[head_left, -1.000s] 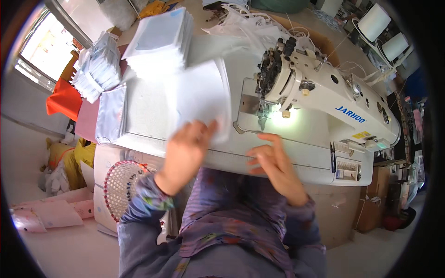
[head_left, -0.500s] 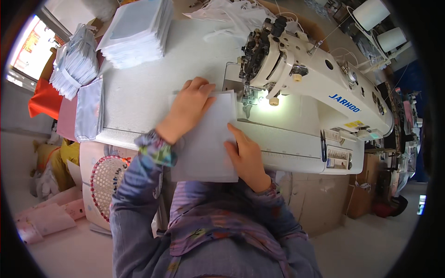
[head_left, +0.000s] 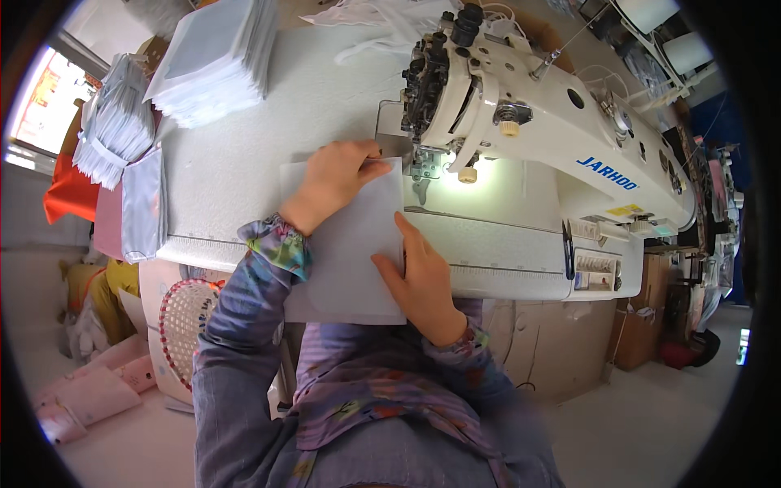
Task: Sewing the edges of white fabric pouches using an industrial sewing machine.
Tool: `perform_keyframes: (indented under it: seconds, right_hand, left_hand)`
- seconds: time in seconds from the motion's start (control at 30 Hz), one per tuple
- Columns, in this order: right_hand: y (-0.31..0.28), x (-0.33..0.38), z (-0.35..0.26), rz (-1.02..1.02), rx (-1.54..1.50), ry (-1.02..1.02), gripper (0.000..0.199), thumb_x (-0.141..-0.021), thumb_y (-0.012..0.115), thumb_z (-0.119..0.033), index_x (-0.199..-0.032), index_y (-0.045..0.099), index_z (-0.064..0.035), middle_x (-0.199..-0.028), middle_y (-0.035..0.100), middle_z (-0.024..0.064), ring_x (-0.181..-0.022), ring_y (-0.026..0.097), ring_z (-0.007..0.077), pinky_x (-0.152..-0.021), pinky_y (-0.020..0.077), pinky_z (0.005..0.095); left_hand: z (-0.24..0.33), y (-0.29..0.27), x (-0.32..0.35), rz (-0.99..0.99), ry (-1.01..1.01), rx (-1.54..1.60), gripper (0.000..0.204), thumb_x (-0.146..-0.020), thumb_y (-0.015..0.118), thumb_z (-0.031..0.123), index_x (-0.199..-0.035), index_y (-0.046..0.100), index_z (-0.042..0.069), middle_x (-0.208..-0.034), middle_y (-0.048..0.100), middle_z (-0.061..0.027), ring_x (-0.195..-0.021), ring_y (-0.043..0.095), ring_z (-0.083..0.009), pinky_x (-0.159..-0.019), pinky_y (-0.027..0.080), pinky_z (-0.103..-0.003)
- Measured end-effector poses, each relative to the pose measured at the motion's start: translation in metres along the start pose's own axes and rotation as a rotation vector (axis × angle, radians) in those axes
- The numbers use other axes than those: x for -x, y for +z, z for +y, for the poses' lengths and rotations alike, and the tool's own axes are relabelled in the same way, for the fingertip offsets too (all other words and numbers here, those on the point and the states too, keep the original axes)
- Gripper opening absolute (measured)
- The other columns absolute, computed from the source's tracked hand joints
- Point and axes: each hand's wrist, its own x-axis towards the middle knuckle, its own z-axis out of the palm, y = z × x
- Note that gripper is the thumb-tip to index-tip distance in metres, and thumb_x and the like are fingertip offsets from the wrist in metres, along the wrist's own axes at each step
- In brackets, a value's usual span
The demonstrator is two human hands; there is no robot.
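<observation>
A flat rectangular piece of pale translucent fabric [head_left: 350, 252] lies just left of the sewing machine's presser foot [head_left: 421, 189], its lower end over the table's front edge. My left hand [head_left: 338, 183] is at its top, fingers bent and closed on the upper edge near the right corner. My right hand [head_left: 423, 285] lies at its right edge, thumb flat on top and index finger stretched along the edge, the two apart. Its other fingers are hidden. The white sewing machine [head_left: 537, 122] stands to the right, its lamp lighting the needle area.
Back left are a tall stack of pale fabric pieces [head_left: 211, 61] and a tied bundle [head_left: 114, 122]. A satiny grey piece [head_left: 144, 207] hangs over the left edge. Black thread snips [head_left: 568, 248] and a small parts tray [head_left: 595, 272] sit at right. A woven basket [head_left: 187, 325] stands lower left.
The view has shifted slightly. My left hand has slid right across the fabric toward its top right corner. My right thumb has moved a little left over the fabric.
</observation>
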Motion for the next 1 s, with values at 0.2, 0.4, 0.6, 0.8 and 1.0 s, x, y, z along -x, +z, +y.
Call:
perform_keyframes:
  seconds: [0.2, 0.4, 0.6, 0.8, 1.0]
  right_hand:
    - [0.000, 0.002, 0.004, -0.072, -0.023, 0.103, 0.059, -0.094, 0.077, -0.011, -0.148, 0.055, 0.0011, -0.083, 0.059, 0.0169, -0.063, 0.057, 0.0287, -0.062, 0.0484, 0.0403]
    - [0.001, 0.002, 0.016, -0.036, 0.079, 0.072, 0.045, -0.101, 0.064, -0.008, -0.145, 0.060, -0.0055, -0.079, 0.061, 0.0177, -0.064, 0.060, 0.0286, -0.062, 0.0488, 0.0404]
    - [-0.008, -0.003, 0.012, -0.114, 0.038, 0.174, 0.041, -0.105, 0.058, -0.007, -0.146, 0.062, -0.0059, -0.079, 0.063, 0.0094, -0.065, 0.058, 0.0175, -0.062, 0.0469, 0.0354]
    - [-0.010, -0.005, 0.005, -0.121, -0.049, 0.229, 0.044, -0.103, 0.059, -0.004, -0.147, 0.062, -0.0043, -0.081, 0.056, 0.0010, -0.070, 0.047, 0.0088, -0.063, 0.0409, 0.0261]
    - [-0.005, -0.010, -0.001, -0.144, -0.013, 0.265, 0.042, -0.102, 0.061, -0.003, -0.145, 0.064, -0.0041, -0.083, 0.056, 0.0006, -0.071, 0.048, 0.0086, -0.065, 0.0423, 0.0253]
  left_hand:
    - [0.002, 0.004, 0.003, 0.002, -0.056, -0.091, 0.029, -0.098, 0.074, 0.036, -0.100, 0.072, 0.007, -0.083, 0.073, -0.0160, -0.078, 0.071, -0.0398, -0.071, 0.055, -0.047]
    - [-0.008, 0.022, 0.010, 0.233, 0.085, -0.117, 0.018, -0.099, 0.068, 0.027, -0.098, 0.074, 0.010, -0.097, 0.073, -0.0142, -0.087, 0.072, -0.0362, -0.077, 0.059, -0.047]
    - [-0.001, 0.005, 0.040, 0.680, 0.167, -0.101, 0.013, -0.091, 0.067, 0.010, -0.099, 0.077, 0.010, -0.100, 0.072, -0.0101, -0.095, 0.070, -0.0315, -0.084, 0.058, -0.040]
    - [-0.035, -0.067, 0.139, 0.739, -0.452, -0.181, 0.008, -0.098, 0.063, 0.013, -0.099, 0.068, 0.007, -0.091, 0.072, -0.0162, -0.083, 0.070, -0.0381, -0.072, 0.056, -0.049]
    - [-0.038, -0.084, 0.197, 0.709, -0.600, -0.084, 0.018, -0.096, 0.076, 0.022, -0.095, 0.072, 0.005, -0.083, 0.066, -0.0126, -0.082, 0.065, -0.0346, -0.075, 0.053, -0.045]
